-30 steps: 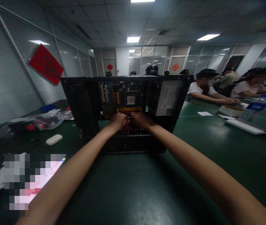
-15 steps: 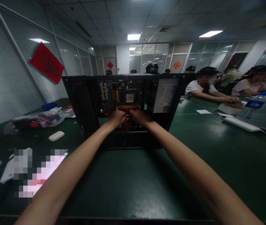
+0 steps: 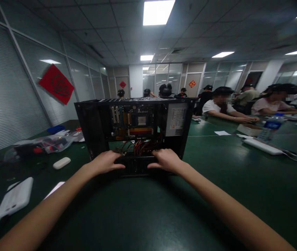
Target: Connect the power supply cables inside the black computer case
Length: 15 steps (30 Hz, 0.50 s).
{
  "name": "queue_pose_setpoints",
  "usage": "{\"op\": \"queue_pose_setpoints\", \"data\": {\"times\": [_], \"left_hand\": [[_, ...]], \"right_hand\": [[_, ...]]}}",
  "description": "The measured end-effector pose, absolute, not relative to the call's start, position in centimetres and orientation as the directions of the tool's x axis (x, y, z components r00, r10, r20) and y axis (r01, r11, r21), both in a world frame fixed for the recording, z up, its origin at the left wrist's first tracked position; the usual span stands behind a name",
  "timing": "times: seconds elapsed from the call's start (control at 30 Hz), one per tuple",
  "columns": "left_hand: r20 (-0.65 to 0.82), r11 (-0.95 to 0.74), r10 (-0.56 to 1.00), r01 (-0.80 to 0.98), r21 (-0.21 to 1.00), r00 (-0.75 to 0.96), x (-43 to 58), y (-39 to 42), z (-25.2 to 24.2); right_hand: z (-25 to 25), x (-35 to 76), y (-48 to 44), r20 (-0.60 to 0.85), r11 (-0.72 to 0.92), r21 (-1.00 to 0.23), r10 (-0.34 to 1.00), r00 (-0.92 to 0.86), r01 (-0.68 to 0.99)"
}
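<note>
An open black computer case point(image 3: 135, 166) stands on the table with its inside facing me. My left hand point(image 3: 106, 162) grips its lower rail, fingers over the top and thumb in front. Farther right on that rail, my right hand point(image 3: 168, 160) holds on the same way, its thumb pointing left. Behind my hands lies a bundle of coloured cables point(image 3: 138, 147). Above it is the motherboard point(image 3: 150, 112), with a square metal chip point(image 3: 142, 121) and yellow and red memory slots point(image 3: 141, 131). At the case's upper right sits a power supply point(image 3: 177, 120) with a label.
On the green table point(image 3: 138, 216) at left lie a plastic bag point(image 3: 49, 143), a white oval case point(image 3: 61, 163) and a white device point(image 3: 15, 198). To the right are a water bottle point(image 3: 272, 127), a white bar-shaped object point(image 3: 262, 145) and a small box point(image 3: 250, 129). Several people sit beyond.
Both hands have left the area below the memory slots and come down to the case's lower rail, farther apart. The cables show more fully. My view has tilted upward.
</note>
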<state>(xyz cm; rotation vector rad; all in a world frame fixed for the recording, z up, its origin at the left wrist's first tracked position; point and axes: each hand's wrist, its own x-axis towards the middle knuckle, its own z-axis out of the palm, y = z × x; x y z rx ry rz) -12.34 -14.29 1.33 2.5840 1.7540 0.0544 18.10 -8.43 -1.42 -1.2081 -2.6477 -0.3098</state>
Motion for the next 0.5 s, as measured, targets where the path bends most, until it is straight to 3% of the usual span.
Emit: {"op": "queue_pose_setpoints", "data": {"times": [0.1, 0.5], "left_hand": [[0.038, -0.329, 0.943, 0.944, -0.032, 0.33, -12.9, -14.1, 1.0], [0.125, -0.207, 0.967, 0.97, -0.127, 0.223, -8.3, -15.3, 0.6]], "right_hand": [[-1.7, 17.8, -8.6, 0.235, 0.582, 0.198, 0.753, -0.615, 0.788], [-2.1, 21.4, -7.1, 0.21, 0.632, 0.268, 0.698, -0.684, 0.727]]}}
